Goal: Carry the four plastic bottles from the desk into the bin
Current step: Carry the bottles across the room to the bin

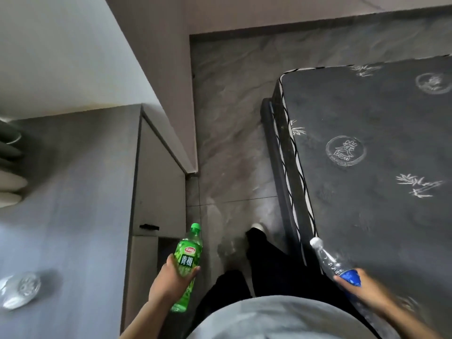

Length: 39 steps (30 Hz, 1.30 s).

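Note:
My left hand (171,280) grips a green plastic bottle (188,258) with a green cap, held upright over the floor beside the desk's end. My right hand (364,289) grips a clear plastic bottle (327,259) with a blue label and white cap, tilted up to the left over the mattress edge. On the grey desk (73,192) at the lower left lies another clear bottle (20,288), seen blurred. No bin is in view.
A dark mattress (379,167) on a bed frame fills the right side. Between it and the desk's white side panel (159,179) runs a narrow strip of marbled grey floor (227,118). My legs in black trousers stand in that strip. Rounded objects sit at the desk's left edge.

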Motion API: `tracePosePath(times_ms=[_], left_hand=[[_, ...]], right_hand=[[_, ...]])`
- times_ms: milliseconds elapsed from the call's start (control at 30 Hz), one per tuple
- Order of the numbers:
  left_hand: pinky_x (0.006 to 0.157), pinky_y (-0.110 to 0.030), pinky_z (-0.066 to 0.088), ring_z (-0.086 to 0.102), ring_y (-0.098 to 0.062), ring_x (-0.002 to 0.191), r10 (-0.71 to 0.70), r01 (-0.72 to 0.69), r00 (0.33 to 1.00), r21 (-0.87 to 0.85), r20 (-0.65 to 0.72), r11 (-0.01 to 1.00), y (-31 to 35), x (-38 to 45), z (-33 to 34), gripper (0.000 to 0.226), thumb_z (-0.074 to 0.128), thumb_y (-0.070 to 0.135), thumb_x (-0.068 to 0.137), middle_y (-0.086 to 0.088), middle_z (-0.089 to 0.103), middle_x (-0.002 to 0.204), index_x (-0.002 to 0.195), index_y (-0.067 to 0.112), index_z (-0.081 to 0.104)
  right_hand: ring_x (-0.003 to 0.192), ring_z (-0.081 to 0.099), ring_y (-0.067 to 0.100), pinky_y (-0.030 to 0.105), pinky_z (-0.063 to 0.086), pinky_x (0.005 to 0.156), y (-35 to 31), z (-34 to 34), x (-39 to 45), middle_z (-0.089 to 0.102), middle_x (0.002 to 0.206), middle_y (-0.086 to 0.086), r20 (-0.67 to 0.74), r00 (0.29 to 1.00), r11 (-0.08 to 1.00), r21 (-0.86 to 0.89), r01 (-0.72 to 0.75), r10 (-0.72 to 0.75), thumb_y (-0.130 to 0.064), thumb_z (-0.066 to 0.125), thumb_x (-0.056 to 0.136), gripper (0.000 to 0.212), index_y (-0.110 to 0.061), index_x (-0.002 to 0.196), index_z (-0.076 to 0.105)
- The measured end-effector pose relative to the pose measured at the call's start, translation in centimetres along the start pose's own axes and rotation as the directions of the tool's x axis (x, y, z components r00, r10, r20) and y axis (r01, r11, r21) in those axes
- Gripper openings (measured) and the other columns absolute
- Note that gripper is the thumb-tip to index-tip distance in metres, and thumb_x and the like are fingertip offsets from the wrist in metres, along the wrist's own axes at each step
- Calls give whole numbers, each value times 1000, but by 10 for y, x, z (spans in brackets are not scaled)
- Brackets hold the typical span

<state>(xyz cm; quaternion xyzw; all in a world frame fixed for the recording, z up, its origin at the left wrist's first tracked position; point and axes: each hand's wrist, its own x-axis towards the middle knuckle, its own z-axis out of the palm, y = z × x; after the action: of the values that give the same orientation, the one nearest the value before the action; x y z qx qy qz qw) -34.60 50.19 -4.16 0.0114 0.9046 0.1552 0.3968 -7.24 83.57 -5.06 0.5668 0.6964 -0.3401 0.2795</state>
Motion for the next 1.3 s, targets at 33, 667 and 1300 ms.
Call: tracePosePath(times_ms=[33, 667, 1300], left_hand=[[79, -38, 53, 64, -30, 99, 8, -8, 1000, 12, 2, 1000, 14, 13, -6, 67, 66, 56, 73, -10, 64, 113, 118, 12, 43], [98, -38, 44, 54, -32, 117, -223, 225, 974, -66, 40, 972, 165, 181, -110, 82, 73, 47, 69, -20, 53, 131, 132, 8, 40], [85, -38, 48, 61, -36, 102, -43, 44, 998, 24, -48, 999, 437, 414, -235, 73, 71, 49, 73, -22, 63, 115, 125, 5, 44]], right_hand=[[82, 64, 27, 32, 45, 72, -7, -7, 8, 68, 86, 8, 22, 1000, 1000, 26, -14, 13, -51, 66, 77, 39, -15, 89, 57], [72, 64, 16, 23, 46, 61, -271, -172, 178, 66, 82, 6, 69, 990, 980, 163, 111, -124, -40, 66, 82, 29, -13, 87, 59], [96, 62, 33, 35, 44, 84, -402, -308, 333, 65, 107, 23, 81, 987, 958, 240, -156, 140, -35, 69, 80, 53, 1, 115, 54]])
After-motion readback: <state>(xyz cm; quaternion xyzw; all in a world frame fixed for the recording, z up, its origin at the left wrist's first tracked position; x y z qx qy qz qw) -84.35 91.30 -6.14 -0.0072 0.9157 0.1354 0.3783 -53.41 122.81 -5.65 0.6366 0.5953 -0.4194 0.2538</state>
